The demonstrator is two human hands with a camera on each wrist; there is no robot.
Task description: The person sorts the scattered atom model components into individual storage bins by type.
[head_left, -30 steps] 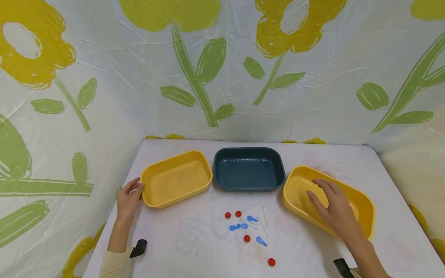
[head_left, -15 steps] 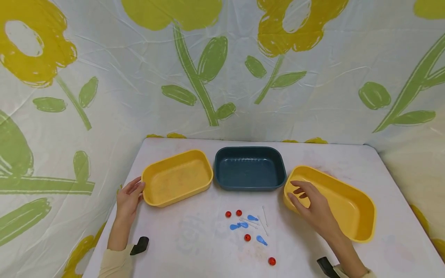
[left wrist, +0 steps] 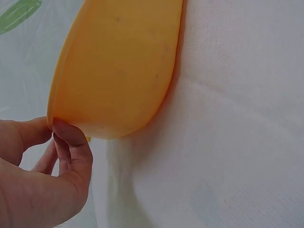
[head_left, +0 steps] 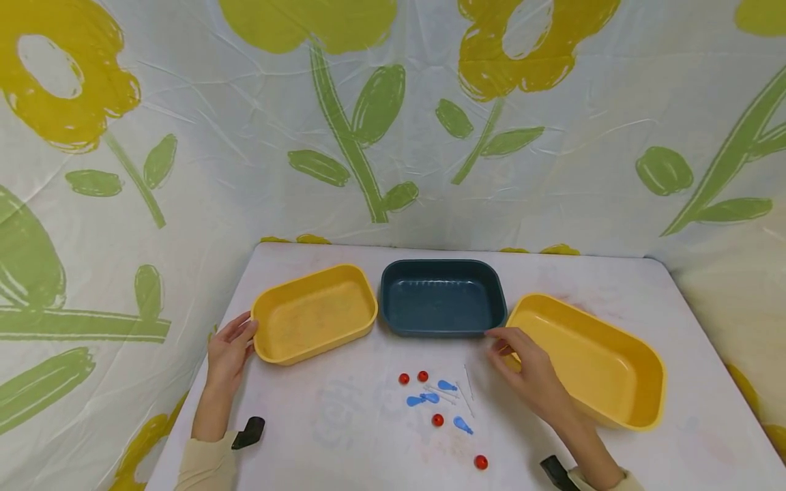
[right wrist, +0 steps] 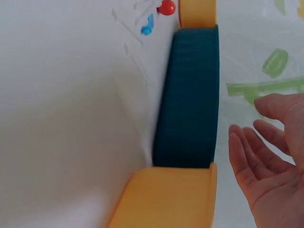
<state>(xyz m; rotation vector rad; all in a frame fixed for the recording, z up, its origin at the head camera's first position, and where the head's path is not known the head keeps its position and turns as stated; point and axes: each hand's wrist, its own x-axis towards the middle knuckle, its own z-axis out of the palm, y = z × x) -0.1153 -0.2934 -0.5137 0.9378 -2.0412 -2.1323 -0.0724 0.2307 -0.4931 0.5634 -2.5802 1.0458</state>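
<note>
My left hand (head_left: pixel 227 351) pinches the rim at the left end of a yellow tray (head_left: pixel 316 317). The left wrist view has thumb and fingers (left wrist: pixel 71 135) on either side of that tray's edge. My right hand (head_left: pixel 533 372), fingers loosely bent and holding nothing, hovers by the near left corner of a second yellow tray (head_left: pixel 589 354). In the head view its fingertips overlap the front rim of a dark teal tray (head_left: pixel 442 334). On the table before the teal tray lie several red balls (head_left: pixel 438 420), several blue teardrop-shaped pieces (head_left: pixel 462 425) and some thin white sticks (head_left: pixel 469 382).
The three trays stand side by side along the back of the white table (head_left: pixel 344 436). A flower-print sheet (head_left: pixel 245 136) hangs behind and at the sides. One red ball (head_left: pixel 481 462) lies apart, closer to the front.
My right hand has moved left from above the right yellow tray to its left corner beside the teal tray. My left hand has kept its hold on the left tray.
</note>
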